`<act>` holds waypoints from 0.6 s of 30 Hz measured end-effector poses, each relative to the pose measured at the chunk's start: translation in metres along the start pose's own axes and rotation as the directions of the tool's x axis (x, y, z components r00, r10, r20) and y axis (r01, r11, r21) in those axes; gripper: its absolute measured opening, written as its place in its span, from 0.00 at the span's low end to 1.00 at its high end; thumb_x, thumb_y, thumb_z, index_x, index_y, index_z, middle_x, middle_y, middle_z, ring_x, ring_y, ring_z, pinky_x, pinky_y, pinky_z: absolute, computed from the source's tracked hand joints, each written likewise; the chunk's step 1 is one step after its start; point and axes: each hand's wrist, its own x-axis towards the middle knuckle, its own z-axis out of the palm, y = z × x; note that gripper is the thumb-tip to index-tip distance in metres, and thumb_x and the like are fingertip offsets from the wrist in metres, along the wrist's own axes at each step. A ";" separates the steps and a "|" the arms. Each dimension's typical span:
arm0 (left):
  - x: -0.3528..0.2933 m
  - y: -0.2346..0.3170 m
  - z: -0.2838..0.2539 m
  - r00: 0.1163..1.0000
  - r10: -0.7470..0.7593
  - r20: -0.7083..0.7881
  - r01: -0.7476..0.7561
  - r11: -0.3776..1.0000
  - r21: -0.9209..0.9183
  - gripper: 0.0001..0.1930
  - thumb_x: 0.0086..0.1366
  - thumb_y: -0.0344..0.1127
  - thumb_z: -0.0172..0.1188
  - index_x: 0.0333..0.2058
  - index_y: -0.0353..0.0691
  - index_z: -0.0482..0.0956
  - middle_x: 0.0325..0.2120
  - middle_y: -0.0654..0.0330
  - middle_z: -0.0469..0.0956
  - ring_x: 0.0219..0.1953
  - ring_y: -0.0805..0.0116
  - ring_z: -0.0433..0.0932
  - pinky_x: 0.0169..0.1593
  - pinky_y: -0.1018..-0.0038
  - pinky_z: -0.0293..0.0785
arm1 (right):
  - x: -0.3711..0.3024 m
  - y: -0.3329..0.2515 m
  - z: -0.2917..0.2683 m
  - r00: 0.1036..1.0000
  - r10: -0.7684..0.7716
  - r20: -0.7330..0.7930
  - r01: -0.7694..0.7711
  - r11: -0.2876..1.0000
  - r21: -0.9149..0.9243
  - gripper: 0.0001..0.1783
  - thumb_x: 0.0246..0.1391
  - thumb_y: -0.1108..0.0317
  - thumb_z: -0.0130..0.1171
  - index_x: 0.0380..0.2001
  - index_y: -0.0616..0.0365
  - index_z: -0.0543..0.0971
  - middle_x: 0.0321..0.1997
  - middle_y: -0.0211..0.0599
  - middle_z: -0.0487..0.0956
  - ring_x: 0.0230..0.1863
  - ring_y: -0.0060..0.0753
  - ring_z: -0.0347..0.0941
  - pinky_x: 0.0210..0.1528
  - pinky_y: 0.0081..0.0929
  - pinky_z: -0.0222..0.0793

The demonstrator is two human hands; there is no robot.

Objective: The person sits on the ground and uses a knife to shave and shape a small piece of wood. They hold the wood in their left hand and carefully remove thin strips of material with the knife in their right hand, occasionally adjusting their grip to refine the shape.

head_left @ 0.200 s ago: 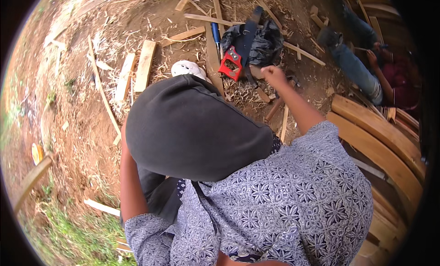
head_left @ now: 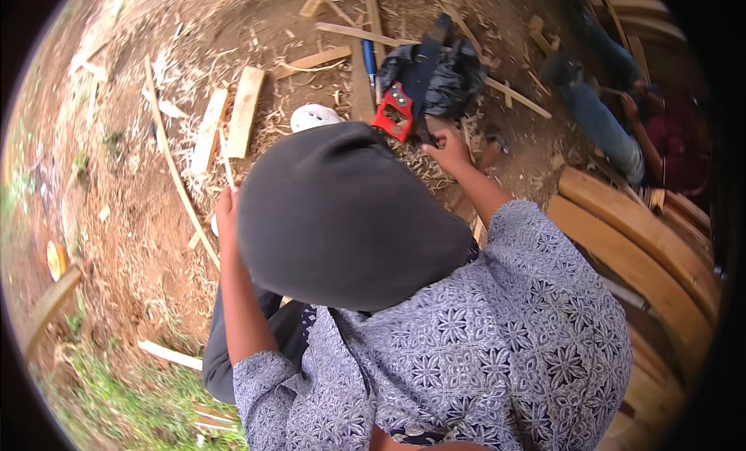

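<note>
My right hand (head_left: 449, 149) reaches down beside a dark blade-like tool (head_left: 424, 131), thumb and forefinger apart; the tool's wooden handle is hidden beneath it. Just beyond lie a handsaw with a red handle (head_left: 394, 112) and a crumpled black plastic bag (head_left: 454, 80). At the left of my dark-clad knee (head_left: 350, 218), my left hand (head_left: 227, 210) has its fingers drawn together. A thin pale wood strip (head_left: 226, 152) runs up to these fingers, and a small whitish bit shows beside them. What the left hand holds is unclear.
Two short planks (head_left: 245, 113) and a long thin stick (head_left: 171, 160) lie among shavings. A blue-handled tool (head_left: 368, 59) and a white rounded object (head_left: 314, 117) lie ahead. Curved timbers (head_left: 637, 241) are stacked at right. Another person's jeans-clad leg (head_left: 602, 125) is at the far right.
My right hand has come down and left onto the tool's handle, its fingers opening from a closed shape. My left hand has come out from behind the knee into view.
</note>
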 end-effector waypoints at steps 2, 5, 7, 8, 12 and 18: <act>0.018 -0.052 0.014 0.979 0.179 -0.102 -0.175 0.984 0.041 0.19 0.77 0.43 0.49 0.53 0.35 0.80 0.33 0.53 0.82 0.35 0.66 0.78 0.44 0.68 0.74 | 0.002 0.014 0.008 0.993 0.040 0.111 -0.035 0.998 -0.044 0.28 0.47 0.52 0.78 0.47 0.56 0.81 0.46 0.43 0.85 0.49 0.41 0.82 0.50 0.36 0.77; 0.012 -0.011 0.033 0.996 0.085 -0.005 -0.085 0.994 0.073 0.19 0.77 0.44 0.49 0.52 0.35 0.81 0.33 0.47 0.83 0.38 0.57 0.82 0.46 0.62 0.75 | 0.011 0.123 0.034 0.985 -0.122 0.119 0.100 0.979 0.176 0.27 0.52 0.54 0.75 0.49 0.57 0.79 0.42 0.38 0.84 0.42 0.34 0.81 0.45 0.35 0.77; 0.010 -0.030 0.031 0.981 0.154 -0.116 -0.139 0.982 0.125 0.20 0.76 0.46 0.48 0.50 0.38 0.81 0.34 0.43 0.83 0.41 0.46 0.83 0.47 0.57 0.74 | 0.020 0.100 0.029 0.958 -0.085 0.275 0.045 0.988 0.149 0.26 0.53 0.54 0.74 0.49 0.57 0.78 0.42 0.37 0.84 0.41 0.33 0.81 0.44 0.34 0.76; 0.007 -0.028 0.033 0.988 0.102 -0.115 -0.091 0.991 0.101 0.20 0.75 0.46 0.48 0.49 0.39 0.82 0.35 0.43 0.83 0.41 0.44 0.82 0.48 0.56 0.74 | 0.027 0.090 0.021 0.941 -0.080 0.328 0.040 0.991 0.127 0.26 0.53 0.54 0.74 0.50 0.57 0.78 0.41 0.37 0.84 0.40 0.32 0.81 0.43 0.34 0.76; -0.005 -0.021 0.031 0.994 0.039 -0.104 -0.037 0.999 0.021 0.19 0.76 0.44 0.45 0.48 0.38 0.81 0.27 0.52 0.78 0.32 0.57 0.79 0.40 0.62 0.74 | 0.044 0.061 -0.020 0.839 -0.016 0.543 -0.010 0.999 0.046 0.26 0.56 0.55 0.72 0.51 0.57 0.77 0.40 0.36 0.84 0.38 0.30 0.79 0.41 0.33 0.76; -0.002 -0.015 0.035 0.998 -0.032 -0.051 0.028 0.997 -0.075 0.20 0.75 0.42 0.45 0.46 0.35 0.82 0.22 0.58 0.75 0.18 0.65 0.76 0.26 0.65 0.74 | 0.113 -0.025 -0.102 0.527 -0.188 0.829 0.141 0.981 0.133 0.25 0.59 0.55 0.69 0.52 0.58 0.76 0.38 0.34 0.84 0.34 0.27 0.78 0.38 0.32 0.75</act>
